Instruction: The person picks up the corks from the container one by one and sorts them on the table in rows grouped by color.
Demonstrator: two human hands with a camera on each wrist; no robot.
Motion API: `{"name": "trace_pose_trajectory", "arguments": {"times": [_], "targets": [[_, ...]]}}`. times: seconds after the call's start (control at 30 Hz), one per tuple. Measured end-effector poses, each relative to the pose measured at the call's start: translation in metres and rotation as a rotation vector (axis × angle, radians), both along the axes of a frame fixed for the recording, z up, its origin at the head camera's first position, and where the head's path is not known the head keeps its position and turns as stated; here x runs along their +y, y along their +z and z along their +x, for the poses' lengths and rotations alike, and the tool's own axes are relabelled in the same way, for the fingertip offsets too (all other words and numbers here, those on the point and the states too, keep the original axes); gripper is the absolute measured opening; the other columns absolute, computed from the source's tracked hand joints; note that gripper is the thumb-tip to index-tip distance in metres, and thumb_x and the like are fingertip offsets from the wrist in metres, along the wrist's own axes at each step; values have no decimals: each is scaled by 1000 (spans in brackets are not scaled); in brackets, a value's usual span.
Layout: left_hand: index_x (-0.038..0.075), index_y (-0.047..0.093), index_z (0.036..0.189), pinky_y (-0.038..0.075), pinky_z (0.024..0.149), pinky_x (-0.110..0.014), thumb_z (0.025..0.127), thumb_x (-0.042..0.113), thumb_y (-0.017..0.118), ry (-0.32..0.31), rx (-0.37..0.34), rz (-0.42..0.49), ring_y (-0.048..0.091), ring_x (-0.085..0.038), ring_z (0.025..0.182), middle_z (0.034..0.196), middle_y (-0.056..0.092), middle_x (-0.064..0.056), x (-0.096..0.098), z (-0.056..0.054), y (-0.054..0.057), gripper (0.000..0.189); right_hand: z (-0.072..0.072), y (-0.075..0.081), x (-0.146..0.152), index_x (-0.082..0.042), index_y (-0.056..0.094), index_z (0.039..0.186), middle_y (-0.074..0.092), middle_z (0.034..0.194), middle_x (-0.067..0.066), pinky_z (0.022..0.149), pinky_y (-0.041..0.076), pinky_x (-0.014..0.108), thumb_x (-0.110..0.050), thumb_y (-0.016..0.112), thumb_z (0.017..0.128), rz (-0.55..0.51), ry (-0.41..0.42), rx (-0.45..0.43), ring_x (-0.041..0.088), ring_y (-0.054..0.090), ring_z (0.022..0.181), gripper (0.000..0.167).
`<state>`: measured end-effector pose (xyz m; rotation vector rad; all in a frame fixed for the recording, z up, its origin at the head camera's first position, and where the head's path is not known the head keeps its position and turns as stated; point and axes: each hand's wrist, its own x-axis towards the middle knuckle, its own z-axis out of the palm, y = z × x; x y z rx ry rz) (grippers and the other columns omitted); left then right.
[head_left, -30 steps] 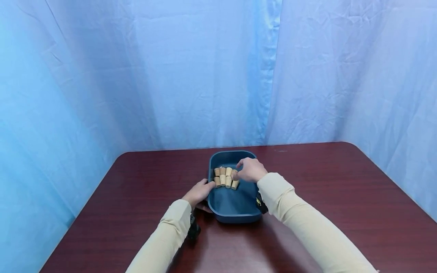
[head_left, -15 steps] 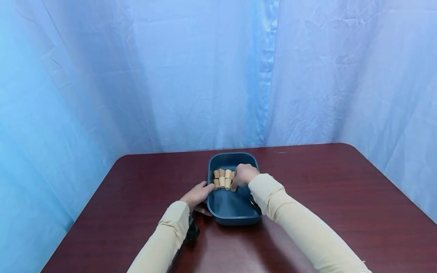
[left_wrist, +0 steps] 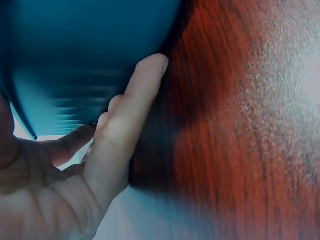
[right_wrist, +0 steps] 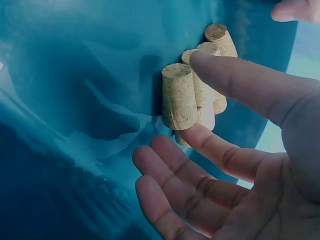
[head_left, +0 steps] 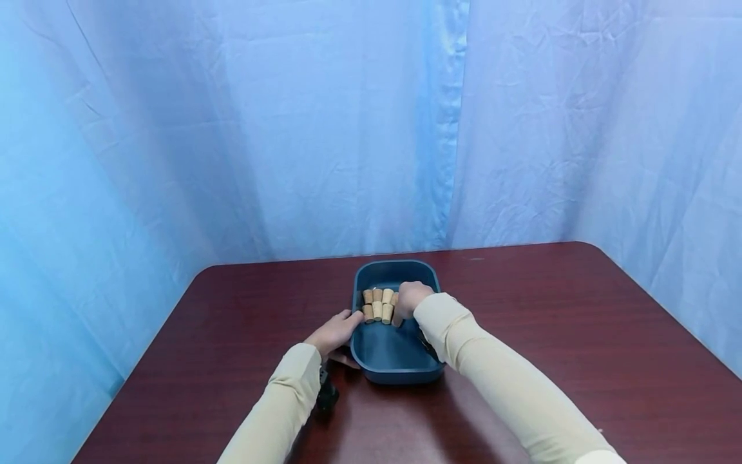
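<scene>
A dark blue tub (head_left: 397, 370) stands on the table, with two rows of tapered corks (head_left: 378, 310) lying at its left side. My left hand (head_left: 336, 332) grips the tub's left wall: the thumb is over the rim, and the other fingers (left_wrist: 132, 95) lie along the outer side near the tabletop. My right hand (head_left: 413, 299) reaches inside, at the right end of the rows. In the right wrist view, the thumb and index finger pinch the nearest cork (right_wrist: 179, 100) near its two ends, and the other fingers are loosely bent. More corks sit behind the thumb, partly hidden.
The dark red-brown table (head_left: 255, 309) extends to both sides of the tub. A light blue curtain (head_left: 348, 129) hangs behind its far edge. Below the left wrist shows a black wrist device (head_left: 327, 393).
My right hand has moved down and slightly left, from the back row's right end to the front row's right-end cork, which it now covers. My left hand keeps its grip on the tub.
</scene>
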<state>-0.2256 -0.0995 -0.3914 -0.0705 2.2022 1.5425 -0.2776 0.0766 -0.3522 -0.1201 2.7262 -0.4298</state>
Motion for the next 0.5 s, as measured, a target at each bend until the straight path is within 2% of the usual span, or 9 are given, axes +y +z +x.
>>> {"name": "trace_pose_trajectory", "arguments": {"times": [0.17, 0.23, 0.5], "targets": [[-1, 34, 153, 65, 67, -47, 107, 34, 40, -3, -3, 6, 66, -33, 98, 134, 50, -27, 0, 0, 0, 58, -3, -4, -4, -2, 72, 116, 68, 109, 12, 80, 60, 37, -18, 85, 84, 20, 6, 0, 21, 60, 88, 38], [-2, 33, 153, 65, 68, -47, 107, 34, 39, -2, -7, 8, 65, -34, 100, 135, 50, -27, 1, 0, -1, 59, -5, -7, -5, -3, 73, 112, 67, 103, 10, 78, 60, 37, -18, 85, 84, 31, 13, -1, 21, 59, 86, 34], [-2, 32, 153, 65, 67, -49, 106, 33, 40, 19, -4, 7, 63, -36, 101, 135, 48, -28, 3, -1, -2, 59, -6, -9, -5, -5, 74, 102, 65, 99, 10, 64, 50, 33, -16, 84, 85, 63, 18, 2, 23, 55, 79, 22]]}}
